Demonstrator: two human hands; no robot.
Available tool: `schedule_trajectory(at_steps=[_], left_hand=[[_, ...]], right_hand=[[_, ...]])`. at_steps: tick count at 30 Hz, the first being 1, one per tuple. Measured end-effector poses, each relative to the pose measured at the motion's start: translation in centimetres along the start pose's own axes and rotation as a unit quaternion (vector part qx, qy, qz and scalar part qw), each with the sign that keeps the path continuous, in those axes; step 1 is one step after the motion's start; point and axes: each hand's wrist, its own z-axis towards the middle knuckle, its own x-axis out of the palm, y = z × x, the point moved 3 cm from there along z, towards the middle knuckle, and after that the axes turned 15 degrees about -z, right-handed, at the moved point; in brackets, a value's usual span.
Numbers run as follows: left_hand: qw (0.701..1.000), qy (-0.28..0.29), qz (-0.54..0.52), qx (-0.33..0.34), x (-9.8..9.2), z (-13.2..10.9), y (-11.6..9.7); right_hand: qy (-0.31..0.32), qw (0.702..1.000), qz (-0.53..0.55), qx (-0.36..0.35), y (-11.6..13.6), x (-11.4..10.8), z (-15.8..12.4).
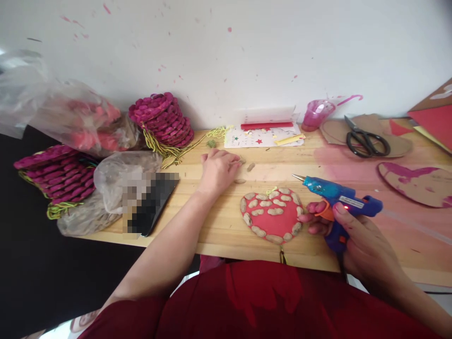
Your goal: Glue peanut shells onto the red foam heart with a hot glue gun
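Observation:
My right hand (360, 240) is wrapped round a blue hot glue gun (348, 195), fingers by its orange trigger. The gun's metal nozzle points left, above the table, and a small red light glows on its side. Below and left of the nozzle lies a red heart (273, 223) with peanuts along its edge and short rows of them in its upper part. My left hand (219, 170) rests on the wood beyond the heart, fingers curled together beside a few loose peanuts (250, 167). Whatever is under those fingertips is hidden.
Plastic bags (127, 172), purple woven baskets (162, 120) and a dark phone-like slab (155, 207) crowd the left. Along the back are a decorated card (261, 137) and a pink cup (318, 114). Black scissors (367, 141) lie on cardboard; a cardboard heart (416, 186) sits right.

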Motion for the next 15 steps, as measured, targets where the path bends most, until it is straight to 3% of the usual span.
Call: schedule_trajectory(at_steps=[4, 11, 15], left_hand=[[0.999, 0.010, 0.034, -0.003, 0.8, 0.3, -0.4], [0.998, 0.008, 0.058, -0.018, -0.8, -0.8, -0.4], [0.999, 0.003, 0.036, -0.001, -0.6, -0.7, -0.6]], right_hand=[[0.014, 1.000, 0.010, 0.001, -0.4, -0.1, 0.1], [0.005, 1.000, 0.011, 0.001, -0.4, -0.2, 0.1], [0.014, 1.000, 0.008, 0.014, -0.4, -0.1, 0.1]])
